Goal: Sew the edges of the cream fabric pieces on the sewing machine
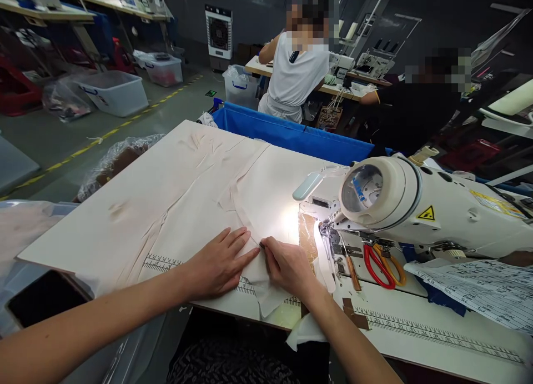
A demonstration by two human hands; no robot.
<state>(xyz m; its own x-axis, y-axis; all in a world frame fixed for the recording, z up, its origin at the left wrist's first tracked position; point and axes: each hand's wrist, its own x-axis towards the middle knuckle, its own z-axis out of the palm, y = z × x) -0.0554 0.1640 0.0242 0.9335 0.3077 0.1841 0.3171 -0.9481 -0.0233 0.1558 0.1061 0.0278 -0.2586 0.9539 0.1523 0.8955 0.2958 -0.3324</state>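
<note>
Pale, thin fabric [245, 198] lies over the white table left of the sewing machine [375, 192]. My left hand [222, 262] rests flat on this fabric, fingers spread and pointing toward my right hand. Close beside its fingertips, my right hand [287, 264] is closed in a pinch on a small dark item [261, 244], too small to name, at the fabric's edge. Below the hands a piece of cloth hangs over the table's front edge. The machine's lamp lights the surface around the needle area.
Red-handled scissors [377, 267], a yellow-orange handle and a wooden-handled tool [353, 273] lie right of my right hand. Printed paper [478, 287] is at the right. Plastic bins and a phone-like dark object [45, 298] are at the left. Two people sit beyond the blue cloth bin [291, 131].
</note>
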